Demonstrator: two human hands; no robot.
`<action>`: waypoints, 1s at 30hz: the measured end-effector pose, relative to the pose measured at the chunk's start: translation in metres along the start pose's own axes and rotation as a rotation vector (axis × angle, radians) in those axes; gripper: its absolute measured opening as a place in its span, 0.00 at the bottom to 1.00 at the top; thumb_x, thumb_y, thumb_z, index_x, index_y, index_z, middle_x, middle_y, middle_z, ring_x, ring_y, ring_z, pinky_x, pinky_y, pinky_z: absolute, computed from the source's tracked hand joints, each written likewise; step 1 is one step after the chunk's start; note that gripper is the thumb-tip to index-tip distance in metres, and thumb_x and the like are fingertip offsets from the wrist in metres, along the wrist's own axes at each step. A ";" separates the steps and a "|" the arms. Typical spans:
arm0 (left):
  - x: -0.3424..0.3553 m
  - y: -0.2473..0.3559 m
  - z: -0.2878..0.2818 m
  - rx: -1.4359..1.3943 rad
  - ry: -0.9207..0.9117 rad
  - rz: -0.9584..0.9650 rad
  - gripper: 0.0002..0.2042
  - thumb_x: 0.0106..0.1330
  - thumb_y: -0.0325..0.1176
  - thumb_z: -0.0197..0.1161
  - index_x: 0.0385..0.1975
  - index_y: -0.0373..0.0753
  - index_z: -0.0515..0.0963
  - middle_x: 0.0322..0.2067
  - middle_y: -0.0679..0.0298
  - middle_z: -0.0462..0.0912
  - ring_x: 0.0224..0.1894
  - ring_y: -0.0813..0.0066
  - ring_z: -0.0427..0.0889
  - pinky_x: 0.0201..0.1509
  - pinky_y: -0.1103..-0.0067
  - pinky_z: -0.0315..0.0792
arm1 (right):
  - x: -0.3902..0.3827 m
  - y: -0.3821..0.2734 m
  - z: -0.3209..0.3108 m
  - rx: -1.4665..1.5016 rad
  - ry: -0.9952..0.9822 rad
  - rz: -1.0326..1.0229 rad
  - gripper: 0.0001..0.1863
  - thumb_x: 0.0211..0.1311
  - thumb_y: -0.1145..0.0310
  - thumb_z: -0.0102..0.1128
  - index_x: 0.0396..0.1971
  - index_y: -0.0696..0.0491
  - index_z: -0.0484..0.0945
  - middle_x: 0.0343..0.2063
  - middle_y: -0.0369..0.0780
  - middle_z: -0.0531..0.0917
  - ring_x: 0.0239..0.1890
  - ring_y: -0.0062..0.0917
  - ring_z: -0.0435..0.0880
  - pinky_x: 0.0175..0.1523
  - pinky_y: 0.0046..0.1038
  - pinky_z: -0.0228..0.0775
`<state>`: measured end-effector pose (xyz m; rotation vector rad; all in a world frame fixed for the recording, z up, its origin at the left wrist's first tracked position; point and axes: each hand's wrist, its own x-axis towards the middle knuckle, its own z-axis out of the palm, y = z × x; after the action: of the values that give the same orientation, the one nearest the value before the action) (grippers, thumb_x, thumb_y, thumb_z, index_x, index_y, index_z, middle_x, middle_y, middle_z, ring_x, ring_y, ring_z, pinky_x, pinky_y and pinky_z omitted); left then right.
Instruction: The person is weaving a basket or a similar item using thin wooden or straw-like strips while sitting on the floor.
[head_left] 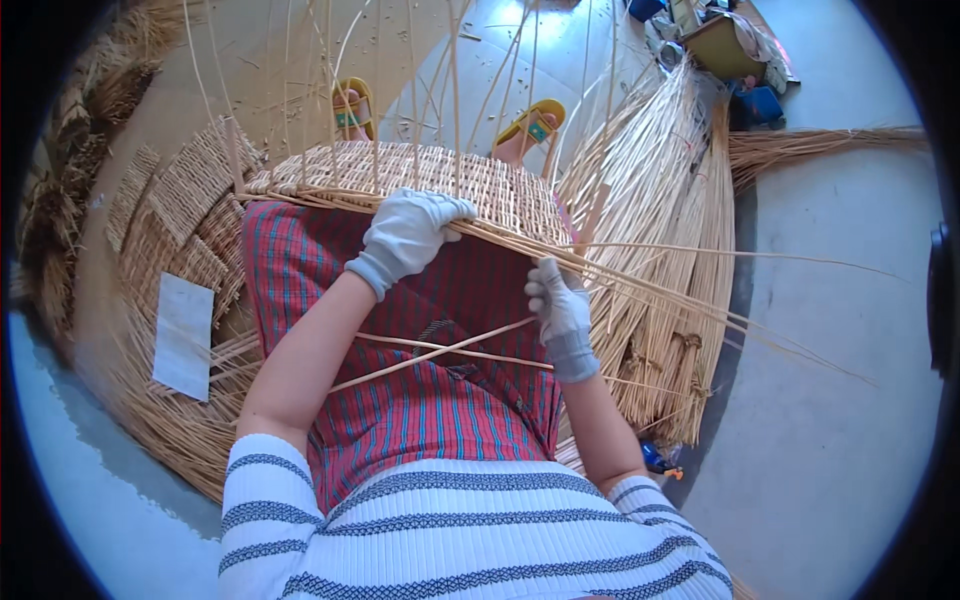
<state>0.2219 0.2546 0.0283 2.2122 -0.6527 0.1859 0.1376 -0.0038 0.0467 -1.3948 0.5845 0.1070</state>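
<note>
Upper centre of frame: tan, coarse-woven plant-fibre panel [420,165]. White-gloved left hand [410,235]: grip clamped on slender, smooth tan edge strands [505,236]. White-gloved right hand [562,310], centre: at strands; grip closure cannot be told.

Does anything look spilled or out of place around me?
Yes: small plant-stem scraps are strewn across the floor near the sandals, looking untidy. Two thin rods form an odd X over the red striped cloth; whether they're loose, I can't tell.

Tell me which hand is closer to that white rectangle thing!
Left. The left hand is ahead and right of the white rectangle; the right hand is much farther right.
</note>
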 end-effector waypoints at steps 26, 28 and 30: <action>0.001 -0.001 -0.007 0.039 -0.034 0.086 0.13 0.61 0.30 0.71 0.46 0.45 0.87 0.40 0.60 0.90 0.44 0.62 0.89 0.50 0.70 0.82 | -0.005 -0.087 -0.048 -0.680 0.058 -0.572 0.14 0.71 0.57 0.66 0.43 0.53 0.86 0.30 0.38 0.86 0.33 0.20 0.83 0.40 0.27 0.75; 0.001 -0.002 0.001 0.065 0.041 0.106 0.10 0.62 0.29 0.67 0.43 0.47 0.87 0.38 0.61 0.90 0.41 0.63 0.89 0.48 0.70 0.81 | -0.008 -0.091 -0.059 -1.412 0.227 -0.764 0.21 0.67 0.45 0.65 0.42 0.49 0.87 0.31 0.39 0.87 0.39 0.29 0.85 0.48 0.34 0.74; 0.003 0.004 0.006 0.116 0.031 0.078 0.09 0.63 0.29 0.66 0.42 0.47 0.87 0.37 0.62 0.90 0.40 0.63 0.89 0.47 0.70 0.80 | 0.004 -0.076 -0.080 -1.539 0.102 -0.746 0.22 0.61 0.42 0.68 0.40 0.45 0.89 0.32 0.37 0.88 0.41 0.32 0.85 0.52 0.34 0.72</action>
<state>0.2219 0.2466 0.0281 2.2917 -0.7279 0.3044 0.1460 -0.0957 0.1076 -3.0341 -0.1055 -0.1701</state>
